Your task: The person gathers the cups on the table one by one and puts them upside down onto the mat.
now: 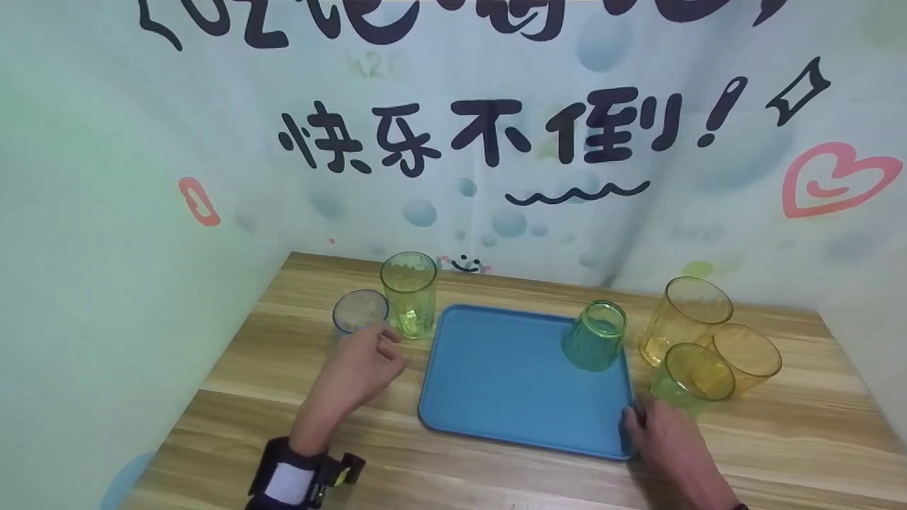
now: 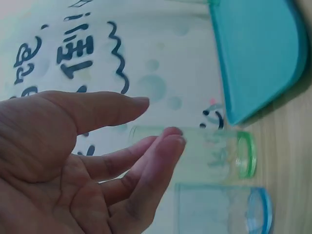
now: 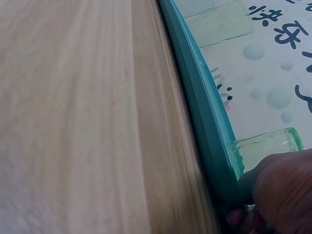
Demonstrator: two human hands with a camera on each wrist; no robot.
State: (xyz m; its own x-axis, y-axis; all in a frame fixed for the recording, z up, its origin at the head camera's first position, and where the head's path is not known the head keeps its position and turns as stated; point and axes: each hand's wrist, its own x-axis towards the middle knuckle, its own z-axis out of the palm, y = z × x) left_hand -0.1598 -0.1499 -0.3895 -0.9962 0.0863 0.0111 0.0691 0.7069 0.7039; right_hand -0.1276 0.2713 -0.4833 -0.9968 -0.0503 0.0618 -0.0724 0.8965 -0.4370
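Tray [image 1: 510, 386], blue, lies on the table [image 1: 397, 467]; the right hand [image 1: 669, 432] pinches its near right corner. The left hand [image 1: 361, 365], thumb and fingers apart, holds nothing near the blue-rimmed cup [image 1: 361, 312]. Handling appears unfinished: one green cup [image 1: 594, 343] stands inverted at the tray's far right; five stand upright off it, two left, three right. The wall cloth [image 1: 453, 219] reads "快乐不倒!"; its upper line is cut off. No brand is legible.

Glass [image 1: 595, 343] on tray [image 1: 517, 386], two glasses [image 1: 409, 304] left, three glasses [image 1: 694, 372] right
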